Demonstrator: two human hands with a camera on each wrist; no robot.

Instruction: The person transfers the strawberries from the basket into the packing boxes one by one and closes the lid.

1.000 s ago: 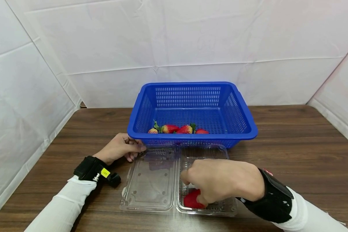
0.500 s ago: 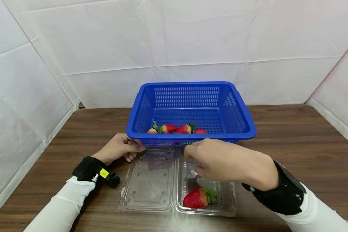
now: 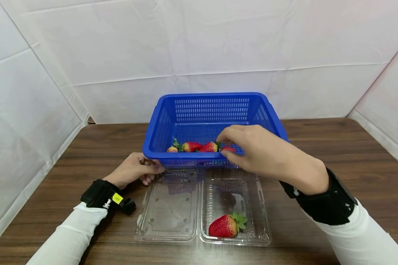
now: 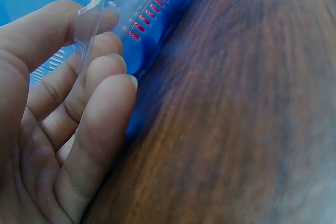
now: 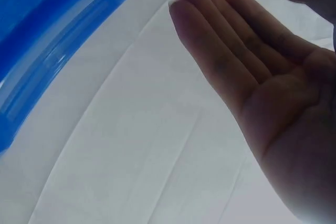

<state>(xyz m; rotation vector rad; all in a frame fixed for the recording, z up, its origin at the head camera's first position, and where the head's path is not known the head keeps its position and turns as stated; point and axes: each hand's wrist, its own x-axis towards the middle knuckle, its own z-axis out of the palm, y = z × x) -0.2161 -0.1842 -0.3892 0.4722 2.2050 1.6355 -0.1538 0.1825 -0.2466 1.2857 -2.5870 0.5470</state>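
My left hand point(image 3: 137, 170) pinches the far left corner of a clear plastic clamshell box point(image 3: 174, 206); the left wrist view shows the thin edge between thumb and fingers point(image 4: 110, 114). The box lies opened flat, its lid half on the left. One strawberry point(image 3: 223, 226) with green leaves rests at the near end of its right half. Over the front rim of a blue plastic basket point(image 3: 215, 96), my right hand point(image 3: 255, 151) hangs with thumb and fingers apart, holding nothing. Below it, several strawberries point(image 3: 192, 147) lie along the basket's front side, partly hidden by the rim.
The basket stands directly behind the box on a brown wooden table point(image 3: 345, 158). White cloth point(image 3: 219, 40) screens the back and both sides. A black wrist strap point(image 3: 101, 193) with a small camera sits on the left wrist, another on the right.
My right hand has let go of the strawberry in the box's right half and moved away and up to the basket's front rim. The left hand keeps its place at the box corner.
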